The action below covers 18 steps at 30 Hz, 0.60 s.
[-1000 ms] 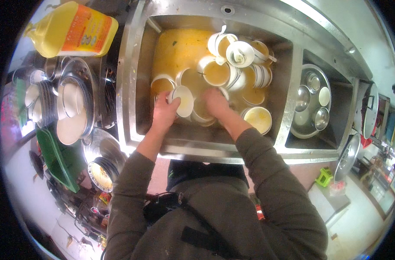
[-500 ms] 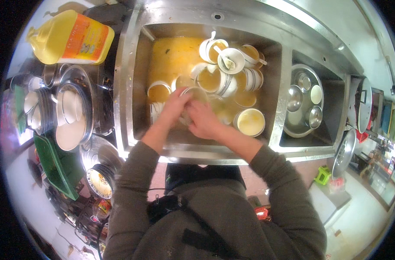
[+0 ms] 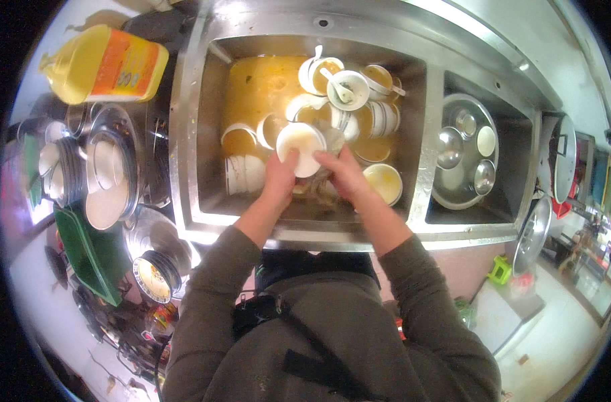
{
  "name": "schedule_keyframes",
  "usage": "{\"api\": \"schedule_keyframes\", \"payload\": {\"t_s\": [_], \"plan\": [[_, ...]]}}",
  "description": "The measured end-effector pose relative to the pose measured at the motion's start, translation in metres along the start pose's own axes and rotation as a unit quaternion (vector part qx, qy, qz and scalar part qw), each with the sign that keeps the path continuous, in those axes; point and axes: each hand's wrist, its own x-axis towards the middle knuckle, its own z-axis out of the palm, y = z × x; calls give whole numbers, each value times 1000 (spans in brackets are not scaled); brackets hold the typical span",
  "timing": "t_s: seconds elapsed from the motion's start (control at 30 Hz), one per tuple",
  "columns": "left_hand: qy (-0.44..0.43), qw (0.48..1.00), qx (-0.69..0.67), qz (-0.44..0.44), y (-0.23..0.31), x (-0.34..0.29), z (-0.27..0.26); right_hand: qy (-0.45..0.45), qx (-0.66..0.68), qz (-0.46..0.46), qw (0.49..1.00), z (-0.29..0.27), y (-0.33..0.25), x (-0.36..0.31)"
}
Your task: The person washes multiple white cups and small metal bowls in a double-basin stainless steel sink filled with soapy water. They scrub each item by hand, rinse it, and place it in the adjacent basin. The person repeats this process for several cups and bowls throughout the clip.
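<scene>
Over the middle of the large sink (image 3: 413,134) I hold a white bowl (image 3: 301,144), tilted so its inside faces me. My left hand (image 3: 281,179) grips its near left rim, the thumb pressed inside. At its right side my right hand (image 3: 346,175) is closed on it, thumb by the rim. A pale greyish, soft-looking piece (image 3: 333,142) shows beside the right fingers; I cannot tell exactly what it is. Cloudy orange water (image 3: 272,84) surrounds stacked white bowls (image 3: 379,119). One bowl on top (image 3: 348,90) carries a white spoon (image 3: 339,84).
On the right, a smaller sink holds a round metal basin (image 3: 461,195) with several small bowls. A yellow jug (image 3: 84,63) stands at the upper left. Below it are stacked plates (image 3: 104,201) and a green bin (image 3: 84,251). A metal lid (image 3: 532,234) leans at the right.
The bowl in my hands has tipped up, so its inside now shows. My right hand has moved slightly right and the hands are farther apart. The view has shifted a little.
</scene>
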Motion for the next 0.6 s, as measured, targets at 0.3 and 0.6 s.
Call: {"api": "schedule_keyframes", "payload": {"t_s": [0.3,0.6], "plan": [[-66,985,-128,-98,-5,14,-39,38,-168,-109,979,45,-16,4],[74,997,20,-3,25,9,-27,9,-22,-151,988,50,11,25]]}}
